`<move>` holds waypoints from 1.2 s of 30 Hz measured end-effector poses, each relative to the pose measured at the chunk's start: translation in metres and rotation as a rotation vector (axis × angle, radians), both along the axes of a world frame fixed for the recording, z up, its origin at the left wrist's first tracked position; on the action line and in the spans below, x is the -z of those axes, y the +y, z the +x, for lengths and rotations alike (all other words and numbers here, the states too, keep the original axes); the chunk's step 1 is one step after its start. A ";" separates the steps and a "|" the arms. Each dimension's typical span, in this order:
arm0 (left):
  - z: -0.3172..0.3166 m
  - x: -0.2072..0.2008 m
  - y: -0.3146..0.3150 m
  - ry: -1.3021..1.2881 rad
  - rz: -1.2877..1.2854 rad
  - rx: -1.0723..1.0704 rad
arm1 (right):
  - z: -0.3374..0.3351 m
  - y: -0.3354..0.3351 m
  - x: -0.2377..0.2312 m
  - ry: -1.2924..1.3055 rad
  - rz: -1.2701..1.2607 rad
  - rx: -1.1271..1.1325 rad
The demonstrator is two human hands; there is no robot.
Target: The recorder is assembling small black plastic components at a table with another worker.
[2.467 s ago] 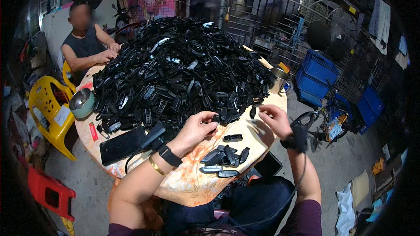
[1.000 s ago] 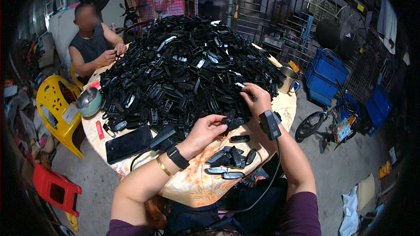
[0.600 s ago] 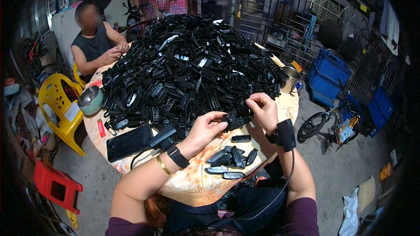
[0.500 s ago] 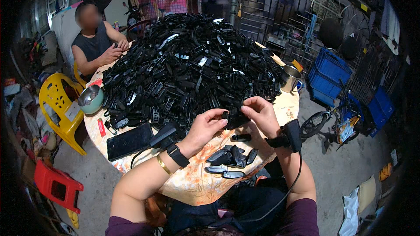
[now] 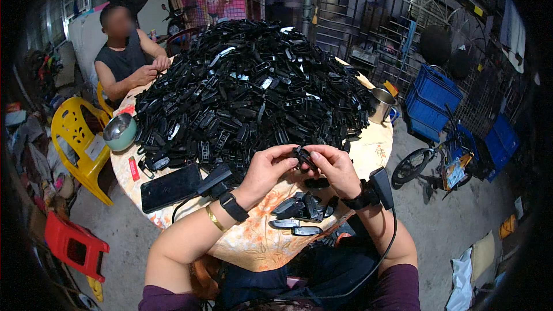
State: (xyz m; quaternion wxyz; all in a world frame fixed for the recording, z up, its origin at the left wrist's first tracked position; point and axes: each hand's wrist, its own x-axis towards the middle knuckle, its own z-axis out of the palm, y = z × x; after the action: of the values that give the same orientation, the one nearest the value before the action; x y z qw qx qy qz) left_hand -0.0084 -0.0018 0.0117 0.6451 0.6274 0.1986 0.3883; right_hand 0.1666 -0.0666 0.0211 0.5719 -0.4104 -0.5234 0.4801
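My left hand (image 5: 268, 168) and my right hand (image 5: 337, 173) meet over the near part of the table, fingertips closed on a small black plastic part (image 5: 302, 154). Fingers cover much of it, so its exact kind does not show. Just beyond my hands rises a large heap of similar black plastic pieces (image 5: 247, 95). Below my hands, near the table's front edge, a small group of elongated black pieces (image 5: 311, 207) lies on the flowered tablecloth (image 5: 253, 250). Two of these show a shiny grey face.
A black tablet-like slab (image 5: 169, 188) and a green-rimmed metal bowl (image 5: 119, 132) sit at the left; a steel mug (image 5: 381, 106) at the right. A co-worker (image 5: 124, 57) sits far left. Around the table are a yellow chair (image 5: 78, 138), red stool (image 5: 75, 247), blue crates (image 5: 433, 95) and bicycle (image 5: 412, 167).
My right hand has moved left and slightly down, close against my left hand, and now both hold the black plastic part together. The co-worker's hands have shifted slightly.
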 end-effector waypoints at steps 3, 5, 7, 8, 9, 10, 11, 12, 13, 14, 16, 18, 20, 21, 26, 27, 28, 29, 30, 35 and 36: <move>-0.001 -0.004 -0.002 0.032 -0.027 -0.057 | -0.002 -0.001 -0.002 -0.159 0.033 0.078; 0.000 -0.006 -0.004 0.035 -0.039 -0.051 | 0.004 0.007 0.008 -0.403 0.291 0.161; 0.000 -0.005 -0.005 0.040 -0.053 -0.048 | 0.004 0.009 0.011 -0.644 0.548 0.241; 0.001 -0.005 -0.005 0.047 -0.034 -0.049 | 0.002 0.007 0.009 -0.708 0.580 0.300; 0.000 -0.004 -0.005 0.054 -0.017 -0.053 | -0.003 0.005 0.007 -0.771 0.613 0.356; 0.000 -0.004 -0.004 0.054 -0.017 -0.055 | -0.007 0.002 0.004 -0.770 0.613 0.355; -0.002 -0.003 -0.002 0.041 -0.013 -0.055 | -0.011 -0.002 -0.001 -0.749 0.521 0.343; -0.001 -0.002 -0.001 0.028 -0.009 -0.050 | -0.014 -0.005 -0.003 -0.729 0.428 0.335; -0.001 -0.003 0.000 -0.043 -0.091 -0.020 | -0.015 -0.006 -0.003 -0.614 0.327 0.318; 0.000 -0.003 0.001 -0.042 -0.091 -0.018 | -0.013 -0.004 0.000 -0.614 0.326 0.320; -0.001 -0.006 0.000 -0.099 -0.154 0.042 | -0.006 -0.001 0.006 -0.322 0.050 0.092; -0.004 -0.012 -0.003 -0.092 -0.184 0.062 | -0.003 -0.003 0.002 -0.280 0.011 -0.098; -0.006 -0.014 -0.001 -0.117 -0.200 0.107 | -0.006 -0.005 -0.005 -0.357 0.019 -0.081; -0.007 -0.015 -0.002 -0.116 -0.200 0.107 | -0.008 -0.008 -0.009 -0.356 0.019 -0.081; -0.008 -0.018 -0.005 -0.056 0.001 0.053 | -0.012 -0.011 -0.003 -0.582 0.259 0.116; -0.008 -0.019 -0.005 -0.057 0.002 0.054 | -0.013 -0.013 -0.006 -0.540 0.189 0.078; -0.008 -0.020 -0.005 -0.014 0.036 0.037 | -0.009 -0.012 -0.008 -0.541 0.189 0.079; -0.008 -0.022 -0.005 0.029 0.070 0.021 | -0.001 -0.008 -0.011 -0.470 0.102 -0.034; -0.008 -0.025 -0.004 0.031 0.069 0.022 | 0.010 -0.004 -0.013 -0.395 0.015 -0.146; -0.012 -0.027 -0.002 0.471 0.378 -0.057 | 0.059 -0.004 -0.020 -0.766 -0.129 -0.083; -0.012 -0.032 -0.006 0.620 0.449 -0.034 | 0.062 -0.004 -0.016 -0.863 -0.063 -0.120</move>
State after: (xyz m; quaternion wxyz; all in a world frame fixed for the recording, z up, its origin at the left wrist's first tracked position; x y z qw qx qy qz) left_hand -0.0205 -0.0075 0.0435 0.3945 0.8372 0.3049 0.2248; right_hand 0.2284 -0.0709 0.0375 0.2591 -0.5596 -0.7225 0.3126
